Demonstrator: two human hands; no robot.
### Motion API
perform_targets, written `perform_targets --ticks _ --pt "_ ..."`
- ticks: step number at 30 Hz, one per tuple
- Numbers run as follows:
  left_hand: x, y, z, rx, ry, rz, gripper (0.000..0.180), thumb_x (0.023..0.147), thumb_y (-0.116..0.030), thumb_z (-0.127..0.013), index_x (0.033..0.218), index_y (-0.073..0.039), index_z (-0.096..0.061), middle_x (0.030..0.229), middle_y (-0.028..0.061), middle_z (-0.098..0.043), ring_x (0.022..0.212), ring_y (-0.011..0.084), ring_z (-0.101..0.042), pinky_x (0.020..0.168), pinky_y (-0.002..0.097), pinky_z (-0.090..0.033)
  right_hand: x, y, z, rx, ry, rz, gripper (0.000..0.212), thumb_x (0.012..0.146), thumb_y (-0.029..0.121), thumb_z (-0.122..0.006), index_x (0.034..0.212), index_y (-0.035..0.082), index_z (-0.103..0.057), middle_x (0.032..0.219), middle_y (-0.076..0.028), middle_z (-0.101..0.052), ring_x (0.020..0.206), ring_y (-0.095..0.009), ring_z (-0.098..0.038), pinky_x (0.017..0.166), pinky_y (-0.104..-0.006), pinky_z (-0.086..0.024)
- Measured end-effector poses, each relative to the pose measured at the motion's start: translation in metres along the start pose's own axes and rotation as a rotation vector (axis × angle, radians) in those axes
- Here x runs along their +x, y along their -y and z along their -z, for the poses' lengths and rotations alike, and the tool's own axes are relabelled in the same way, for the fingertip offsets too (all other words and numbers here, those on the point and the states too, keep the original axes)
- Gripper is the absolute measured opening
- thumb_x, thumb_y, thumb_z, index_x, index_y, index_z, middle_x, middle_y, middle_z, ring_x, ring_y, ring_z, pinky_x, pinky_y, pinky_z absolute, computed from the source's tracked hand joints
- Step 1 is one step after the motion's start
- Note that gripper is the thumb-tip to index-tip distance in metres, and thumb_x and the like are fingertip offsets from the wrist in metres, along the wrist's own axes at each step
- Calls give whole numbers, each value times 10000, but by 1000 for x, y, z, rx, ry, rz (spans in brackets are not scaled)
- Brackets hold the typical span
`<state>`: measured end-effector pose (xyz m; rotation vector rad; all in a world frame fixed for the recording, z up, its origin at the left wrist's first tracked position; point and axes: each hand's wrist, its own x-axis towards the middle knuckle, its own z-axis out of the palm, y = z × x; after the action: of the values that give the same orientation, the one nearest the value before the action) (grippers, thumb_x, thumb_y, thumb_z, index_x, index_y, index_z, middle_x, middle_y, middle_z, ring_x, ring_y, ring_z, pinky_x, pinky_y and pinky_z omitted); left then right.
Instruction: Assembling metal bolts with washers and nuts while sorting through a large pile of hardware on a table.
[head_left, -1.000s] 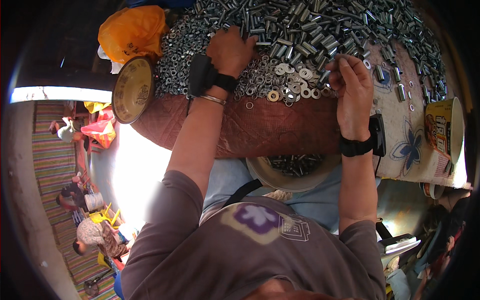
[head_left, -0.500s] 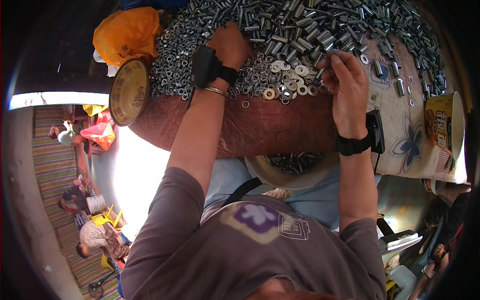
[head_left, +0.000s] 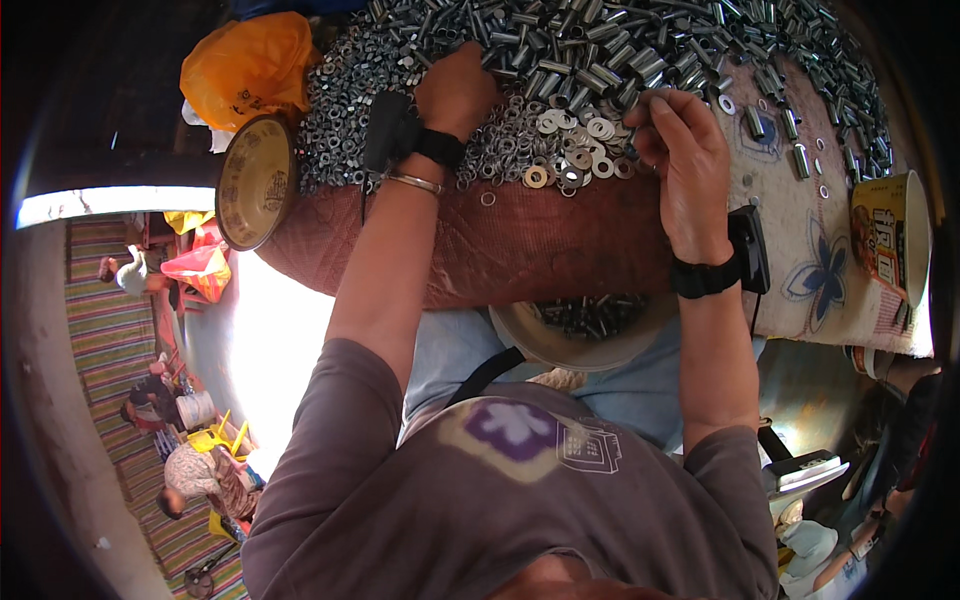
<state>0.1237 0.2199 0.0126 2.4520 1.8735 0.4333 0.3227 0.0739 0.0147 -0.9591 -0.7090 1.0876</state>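
My left hand (head_left: 457, 92) reaches into the far part of the pile, where hex nuts (head_left: 350, 130) meet metal sleeves (head_left: 600, 75). Its back faces me and hides the fingers. Over the right edge of the flat washers (head_left: 580, 158) is my right hand (head_left: 684, 150), fingers bent and thumb and fingertips drawn together. Whatever they pinch is too small or hidden to name. Spring washers (head_left: 505, 150) lie between my two hands, next to the flat ones. Both wrists wear black straps with a dark device.
A patterned bowl (head_left: 255, 185) tilts at the left beside an orange plastic bag (head_left: 250, 70). Red mesh cloth (head_left: 560, 245) covers the near edge. Below it, a basin (head_left: 535, 345) with dark metal parts rests at my lap. A yellow paper tub (head_left: 885, 240) stands at the right.
My right hand has shifted slightly up and left, its fingertips now nearer the sleeves. The left hand stays at the same part of the pile.
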Motion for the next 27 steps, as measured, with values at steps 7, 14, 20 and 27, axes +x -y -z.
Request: perform_targets --ticks 7,14,20,27 --pt "-30 1 3 -186 -42 -252 257 789 -126 -575 1038 -64 -596 865 193 -635 839 394 -603 724 442 -472 0 -2 0 -9 7 13 126 915 141 -513 952 44 -585 803 -23 -641 662 -46 -525 588 -186 -400" --pt "-34 0 16 -277 48 -184 248 803 -149 -609 1032 -56 -613 881 168 -645 861 341 -619 739 374 -475 0 -2 1 6 17 14 123 912 143 -526 945 42 -588 800 -24 -645 655 -49 -526 584 -189 -404" --pt "-38 0 16 -154 -38 -258 204 815 -159 -596 982 -47 -623 891 175 -648 842 334 -621 730 392 -471 -1 -5 0 17 39 14 117 913 138 -527 937 42 -591 800 -24 -645 649 -47 -523 584 -185 -406" --pt "-42 -2 26 -289 -201 -58 136 837 -144 -582 918 -43 -626 786 123 -627 709 271 -593 633 367 -460 -2 -2 -4 -76 111 2 124 911 134 -535 951 37 -600 794 -14 -629 646 -42 -519 575 -183 -408"
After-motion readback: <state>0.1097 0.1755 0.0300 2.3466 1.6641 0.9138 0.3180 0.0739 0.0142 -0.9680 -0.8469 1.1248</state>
